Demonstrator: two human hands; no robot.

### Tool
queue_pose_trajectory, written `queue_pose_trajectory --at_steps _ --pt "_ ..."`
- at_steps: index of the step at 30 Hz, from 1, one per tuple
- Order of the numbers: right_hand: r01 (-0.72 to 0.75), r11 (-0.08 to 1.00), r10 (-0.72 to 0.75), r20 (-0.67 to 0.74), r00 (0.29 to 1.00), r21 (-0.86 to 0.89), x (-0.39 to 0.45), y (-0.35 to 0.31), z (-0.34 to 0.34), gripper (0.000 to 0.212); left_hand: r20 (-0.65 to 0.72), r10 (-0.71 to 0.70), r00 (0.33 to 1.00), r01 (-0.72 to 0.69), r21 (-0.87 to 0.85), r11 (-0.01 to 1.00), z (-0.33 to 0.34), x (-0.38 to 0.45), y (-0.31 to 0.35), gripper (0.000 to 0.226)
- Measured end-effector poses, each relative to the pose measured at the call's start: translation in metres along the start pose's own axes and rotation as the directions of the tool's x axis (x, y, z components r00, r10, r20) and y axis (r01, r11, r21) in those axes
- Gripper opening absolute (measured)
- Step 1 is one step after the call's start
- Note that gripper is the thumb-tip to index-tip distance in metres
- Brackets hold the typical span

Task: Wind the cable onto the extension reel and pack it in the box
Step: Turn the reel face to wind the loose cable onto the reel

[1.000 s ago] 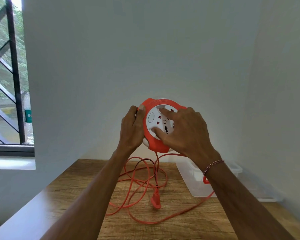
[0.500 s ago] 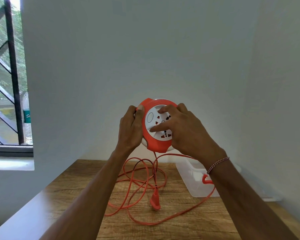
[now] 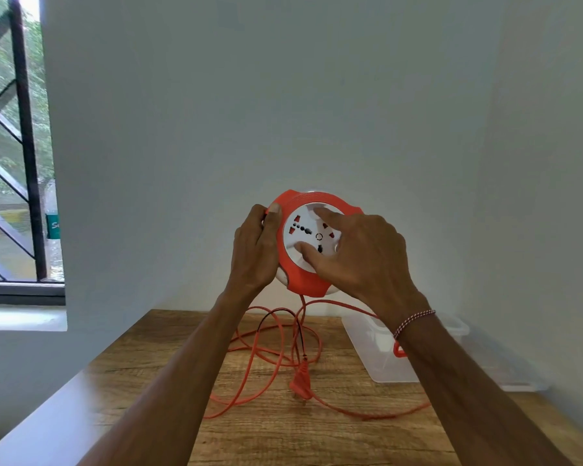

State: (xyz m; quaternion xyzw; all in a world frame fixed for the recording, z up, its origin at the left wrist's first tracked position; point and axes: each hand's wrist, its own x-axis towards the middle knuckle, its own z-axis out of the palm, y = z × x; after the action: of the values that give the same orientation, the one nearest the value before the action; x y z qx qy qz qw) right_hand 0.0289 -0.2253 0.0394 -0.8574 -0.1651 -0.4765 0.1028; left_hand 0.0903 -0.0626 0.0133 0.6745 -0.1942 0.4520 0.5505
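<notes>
Box (image 3: 381, 358) partly behind right hand (image 3: 360, 257)

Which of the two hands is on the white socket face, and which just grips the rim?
The right hand has its fingers spread on the white socket face of the reel. The left hand only grips the orange rim at the side.

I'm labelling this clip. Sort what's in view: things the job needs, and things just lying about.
For the job:
reel, gripped by the left hand, right hand fingers on its face
cable, loose on the table
plug
clear box

Lying about:
bottle outside the window
lid beside the box
</notes>
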Motion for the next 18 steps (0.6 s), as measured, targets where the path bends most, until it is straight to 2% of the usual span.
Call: queue_pose_trajectory --at_steps 4,9,13,18 --pt "0.052 0.999 -0.052 0.065 0.997 0.000 0.003 0.003 -0.002 0.067 0.005 -0.005 1.000 0.005 -0.001 1.000 0.002 -0.001 0.001 0.034" --pt "0.158 0.980 -0.170 0.098 0.981 0.117 0.007 0.004 -0.013 0.041 -0.003 -0.005 1.000 0.005 -0.023 1.000 0.000 -0.002 0.004 0.022" --pt "0.237 0.971 -0.222 0.307 0.925 -0.011 0.004 0.001 -0.014 0.056 -0.004 0.007 1.000 -0.007 -0.026 1.000 0.001 -0.002 0.005 0.021" --pt "0.225 0.966 -0.189 0.248 0.950 -0.129 0.001 -0.002 -0.010 0.057 -0.001 0.005 1.000 -0.005 -0.005 1.000 0.003 -0.001 0.000 0.029"
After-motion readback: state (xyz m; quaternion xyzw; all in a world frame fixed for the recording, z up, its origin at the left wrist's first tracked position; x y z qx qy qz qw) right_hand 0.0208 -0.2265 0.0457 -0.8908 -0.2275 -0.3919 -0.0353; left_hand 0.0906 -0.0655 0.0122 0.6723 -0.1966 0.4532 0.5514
